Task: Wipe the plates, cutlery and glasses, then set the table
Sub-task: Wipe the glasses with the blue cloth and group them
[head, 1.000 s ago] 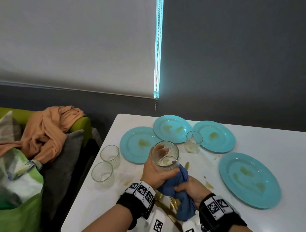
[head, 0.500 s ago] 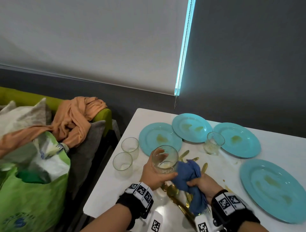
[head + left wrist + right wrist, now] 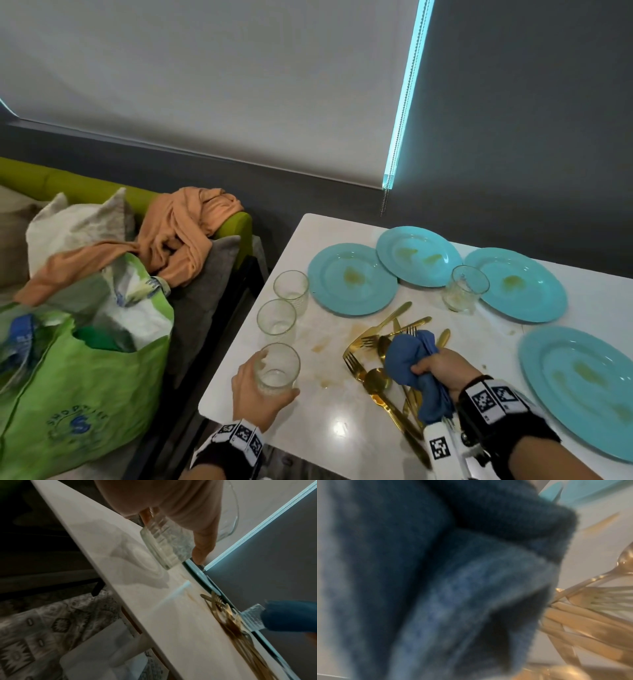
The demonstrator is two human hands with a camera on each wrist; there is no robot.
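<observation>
The left hand [image 3: 255, 394] grasps a clear ribbed drinking glass [image 3: 276, 368], its fingers wrapped round the wall; the upright glass hovers just above the white tabletop [image 3: 329, 411], in line with two matching glasses [image 3: 276, 317] beyond the fingertips. The right hand [image 3: 442, 370], fingers clenched on a crumpled blue cloth [image 3: 409, 356], hangs over gold cutlery [image 3: 376, 342]. Soiled turquoise plates [image 3: 352, 277] lie farther off.

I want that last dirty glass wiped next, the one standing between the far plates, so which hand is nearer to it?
Right. The right hand, gripping the blue cloth over the cutlery, lies just below the lone glass. The left hand holds another glass at the table's left edge.
</observation>
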